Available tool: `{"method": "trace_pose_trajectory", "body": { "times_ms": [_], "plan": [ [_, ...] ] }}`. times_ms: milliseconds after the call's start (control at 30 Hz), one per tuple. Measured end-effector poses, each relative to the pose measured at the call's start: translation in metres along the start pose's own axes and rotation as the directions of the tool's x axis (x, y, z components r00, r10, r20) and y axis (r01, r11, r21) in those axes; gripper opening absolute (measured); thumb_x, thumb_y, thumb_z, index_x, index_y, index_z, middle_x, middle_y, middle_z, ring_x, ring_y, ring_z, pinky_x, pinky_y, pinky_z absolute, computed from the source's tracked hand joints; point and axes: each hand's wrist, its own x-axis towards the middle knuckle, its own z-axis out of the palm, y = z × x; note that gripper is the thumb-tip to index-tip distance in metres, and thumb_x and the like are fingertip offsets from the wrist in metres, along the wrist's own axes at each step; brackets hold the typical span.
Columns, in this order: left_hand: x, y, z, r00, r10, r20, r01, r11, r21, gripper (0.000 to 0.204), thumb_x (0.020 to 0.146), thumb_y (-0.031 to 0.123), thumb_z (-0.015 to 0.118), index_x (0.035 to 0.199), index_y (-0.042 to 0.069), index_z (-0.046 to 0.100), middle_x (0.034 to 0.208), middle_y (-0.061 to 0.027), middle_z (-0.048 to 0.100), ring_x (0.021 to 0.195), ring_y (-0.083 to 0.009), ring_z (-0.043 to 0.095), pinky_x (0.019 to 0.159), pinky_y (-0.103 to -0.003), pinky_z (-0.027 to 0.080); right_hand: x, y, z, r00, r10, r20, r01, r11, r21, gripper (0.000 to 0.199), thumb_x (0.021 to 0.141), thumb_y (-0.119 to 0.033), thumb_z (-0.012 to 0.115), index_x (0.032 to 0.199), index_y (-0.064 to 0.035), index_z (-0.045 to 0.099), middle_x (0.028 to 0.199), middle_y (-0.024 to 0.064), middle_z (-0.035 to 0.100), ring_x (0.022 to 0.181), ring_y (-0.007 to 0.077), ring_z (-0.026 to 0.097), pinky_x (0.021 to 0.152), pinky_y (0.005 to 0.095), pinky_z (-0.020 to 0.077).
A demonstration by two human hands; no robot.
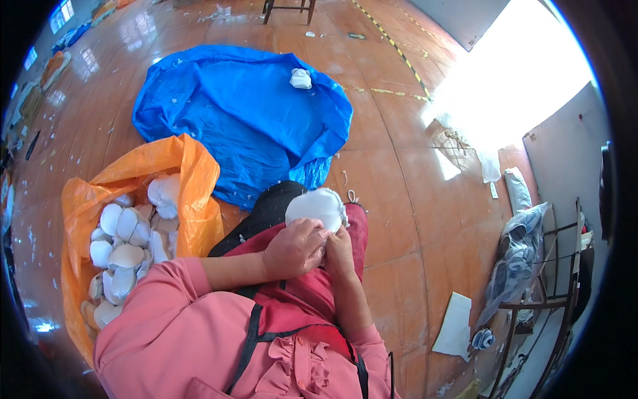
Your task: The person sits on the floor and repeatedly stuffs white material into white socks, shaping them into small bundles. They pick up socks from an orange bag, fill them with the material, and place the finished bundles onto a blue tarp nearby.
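Right beside the orange bag [193, 179] full of white cups [126, 256], my left hand [294, 247] and right hand [339, 249] close together on my lap, both pinching one white cup [316, 207], blue sheet [246, 113] past the bag.

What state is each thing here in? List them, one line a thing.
White padded cup piece: held up over the lap, gripped by both hands.
Left hand: closed on the piece's lower edge.
Right hand: pinching the piece's edge, touching the left hand.
Orange plastic sack: open, filled with loose white cup pieces.
Blue plastic sheet: spread, crumpled, on the floor.
Small white piece: lying alone on the blue sheet.
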Motion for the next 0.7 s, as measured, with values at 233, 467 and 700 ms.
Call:
{"method": "trace_pose_trajectory", "body": {
  "times_ms": [233, 467, 700],
  "plan": [
    [0.014, -0.008, 0.009, 0.991, -0.064, 0.12, 0.073, 0.995, -0.072, 0.031, 0.081, 0.005, 0.061, 0.111, -0.002, 0.06, 0.109, -0.0225, 0.059, 0.098, -0.0399, 0.061, 0.087, -0.045, 0.051, -0.007, -0.001, -0.006, 0.994, -0.081, -0.068, 0.056, 0.95, -0.308, 0.023, 0.09, -0.006, 0.055, 0.111, 0.0011, 0.062, 0.101, 0.0093, 0.068, 0.091, 0.0169, 0.066, 0.075, 0.0307, 0.0534],
    [0.022, -0.019, -0.002, 0.967, 0.086, 0.24, -0.067, 0.994, -0.085, 0.026, 0.078, 0.007, 0.064, 0.103, 0.003, 0.06, 0.099, -0.0162, 0.058, 0.086, -0.0359, 0.06, 0.077, -0.044, 0.051, -0.021, 0.007, 0.002, 0.996, -0.046, -0.083, 0.015, 0.941, -0.337, 0.021, 0.097, -0.014, 0.054, 0.11, 0.0018, 0.058, 0.098, 0.0093, 0.065, 0.087, 0.0167, 0.063, 0.07, 0.0309, 0.0526],
    [0.034, -0.034, -0.007, 0.918, 0.358, 0.172, -0.337, 0.932, -0.136, 0.019, 0.073, 0.014, 0.068, 0.089, 0.009, 0.059, 0.087, -0.0082, 0.058, 0.08, -0.0269, 0.057, 0.073, -0.039, 0.049, -0.028, 0.002, 0.015, 0.99, -0.057, -0.126, -0.002, 0.906, -0.424, 0.02, 0.091, -0.013, 0.059, 0.103, 0.0034, 0.06, 0.091, 0.0114, 0.068, 0.084, 0.0173, 0.064, 0.069, 0.032, 0.0526]
  ]
}}
